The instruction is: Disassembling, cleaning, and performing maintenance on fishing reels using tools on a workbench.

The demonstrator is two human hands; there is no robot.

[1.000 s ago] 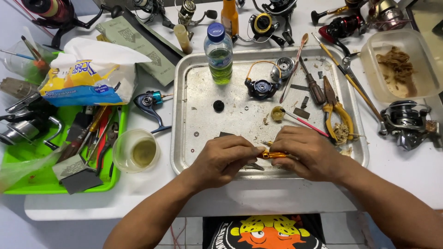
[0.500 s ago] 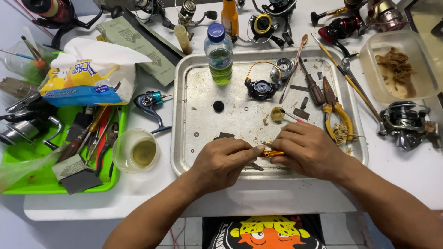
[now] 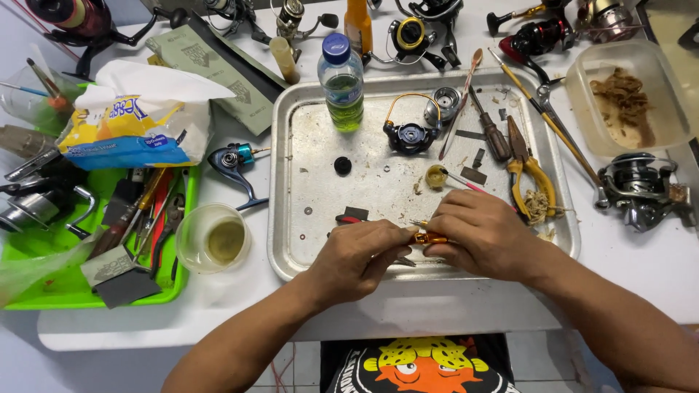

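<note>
Both hands meet at six o'clock on the tray (image 3: pixel 280 218): the left hand (image 3: pixel 357 255) and right hand (image 3: pixel 484 233) have fingers closed on a small orange part (image 3: pixel 429 237). Looks like fine fitting work; it calls for steady, delicate turning.

Colours on the workbench: grey metal, bright green, orange and yellow

The small part (image 3: pixel 428 237) pinched between the left hand (image 3: pixel 362 256) and right hand (image 3: pixel 483 234) was orange; the tray (image 3: pixel 285 240) under it was dull grey metal, speckled with dark bits. The bottle (image 3: pixel 341 84) had a blue cap and yellow-green liquid. The pliers (image 3: pixel 535 178) had yellow handles, the side tray (image 3: pixel 44 295) was bright green, and the bag (image 3: pixel 138 120) was white with blue and yellow print. The black shirt (image 3: pixel 420 364) bore an orange, yellow-spotted fish.
</note>
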